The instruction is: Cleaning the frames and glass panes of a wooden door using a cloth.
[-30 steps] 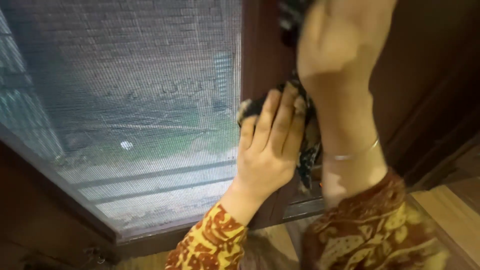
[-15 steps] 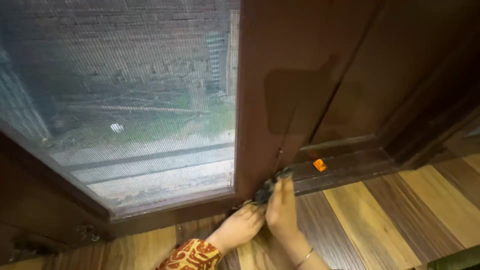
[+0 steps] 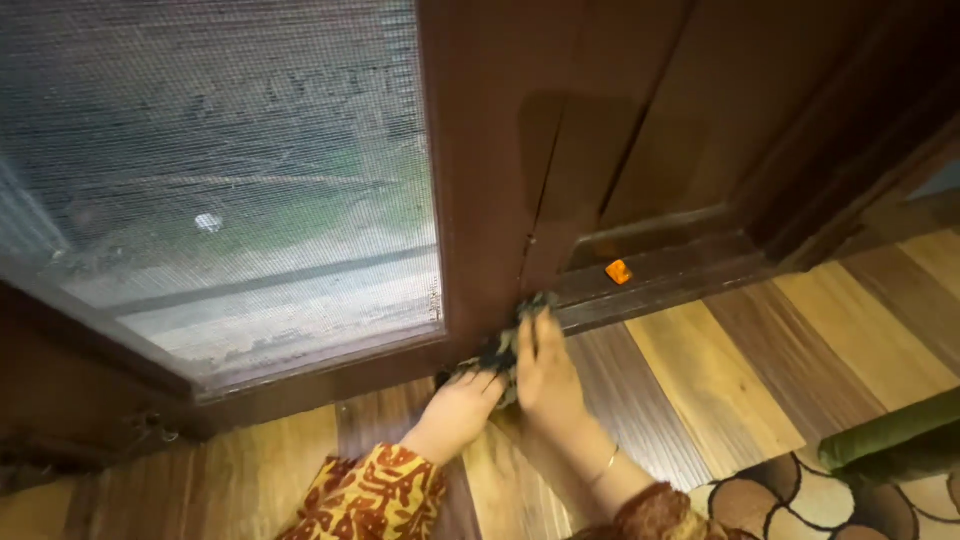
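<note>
**Dark cloth pinned low at the foot of the door frame**

Dark cloth (image 3: 505, 348), patterned and bunched, sits right at the bottom of the brown door frame (image 3: 480, 200), where the wood meets the striped wooden floor (image 3: 720, 390). Both hands are down on it. The left hand (image 3: 458, 412) lies at 7 o'clock of the cloth, knuckles up, wrist running back to a red-and-yellow patterned sleeve (image 3: 375, 497); its fingers curl narrow into the cloth's lower edge. The right hand (image 3: 546, 375) lies flat beside it, touching it, fingers (image 3: 528, 335) stretched together and pointing to 12 o'clock, pressing the cloth against the frame's base; a thin bangle (image 3: 603, 466) rings that wrist. The mesh screen (image 3: 220, 170) fills the frame's panel at 10 o'clock of the hands. A small orange piece (image 3: 618, 271) rests on the sill (image 3: 680, 275) at 2 o'clock of the cloth, well apart from it.

Against half a second ago, the hands and cloth keep the same spot at the frame's foot and the same grip. The view has swung, though: a patterned rug (image 3: 800, 495) and a green roll (image 3: 890, 440) now show at 4 o'clock, and more sleeve is in sight.
</note>
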